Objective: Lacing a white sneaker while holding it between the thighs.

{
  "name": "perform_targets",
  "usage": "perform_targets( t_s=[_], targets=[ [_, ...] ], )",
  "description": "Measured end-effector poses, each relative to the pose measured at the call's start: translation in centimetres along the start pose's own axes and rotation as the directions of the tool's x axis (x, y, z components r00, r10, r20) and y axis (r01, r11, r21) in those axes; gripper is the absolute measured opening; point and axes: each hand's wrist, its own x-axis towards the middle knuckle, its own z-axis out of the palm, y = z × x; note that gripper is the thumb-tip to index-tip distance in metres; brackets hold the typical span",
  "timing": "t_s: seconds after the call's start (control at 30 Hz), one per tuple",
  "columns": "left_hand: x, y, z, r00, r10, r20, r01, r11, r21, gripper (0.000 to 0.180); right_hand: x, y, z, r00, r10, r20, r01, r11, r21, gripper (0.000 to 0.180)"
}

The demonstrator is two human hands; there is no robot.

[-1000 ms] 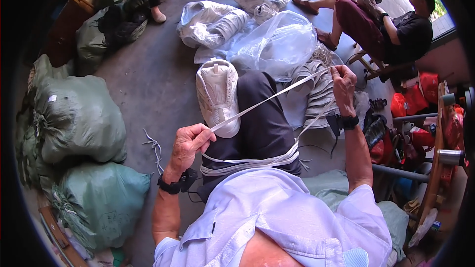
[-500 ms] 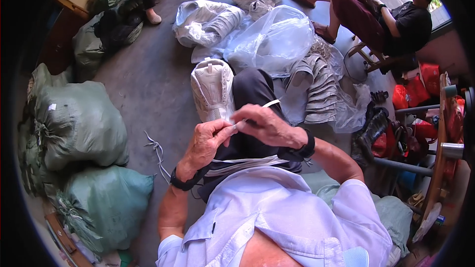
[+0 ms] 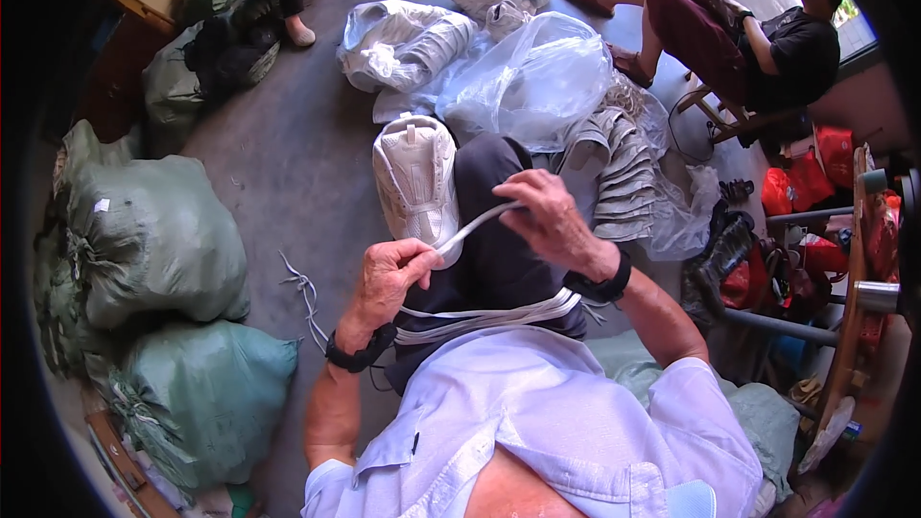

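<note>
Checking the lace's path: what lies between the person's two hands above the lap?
In the head view, a short stretch of white shoelace spans from the left hand to the right hand, crossing the dark trouser leg beside the white sneaker.

Single head-worn fisheye view, looking steeply down, close over lap (edges bend outward).
</note>
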Motion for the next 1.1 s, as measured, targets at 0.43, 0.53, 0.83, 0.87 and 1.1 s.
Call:
perform_targets(
  t_s=[0.43, 0.53, 0.83, 0.87, 1.1],
  targets=[
    [-0.3, 0.4, 0.9, 0.997, -0.07, -0.025, 0.071, 0.997, 0.035, 0.013, -1.8, -2.9, 4.2, 0.972, -0.004, 0.236, -0.091, 0.918, 0.386, 0.01],
    [-0.1, -0.2, 1.2, 0.999, -0.033, -0.03, 0.034, 0.999, 0.024, 0.013, -1.6, -3.6, 4.9, 0.984, 0.019, 0.178, -0.096, 0.896, 0.433, 0.008],
    [0.5, -1.6, 1.2, 0.995, -0.029, -0.095, 0.022, 0.998, -0.065, 0.016, -0.9, -4.1, 5.2, 0.968, 0.148, 0.204, -0.23, 0.85, 0.474, 0.006],
    [0.8, -1.6, 1.3, 0.996, -0.01, -0.087, 0.003, 0.997, -0.083, 0.017, -0.8, -4.1, 5.2, 0.963, 0.17, 0.211, -0.255, 0.833, 0.491, 0.006],
    [2.1, -2.4, 1.0, 0.944, 0.0, -0.331, -0.028, 0.996, -0.082, 0.022, -0.1, -3.1, 5.6, 0.964, 0.215, 0.156, -0.261, 0.871, 0.417, 0.007]
  ],
)
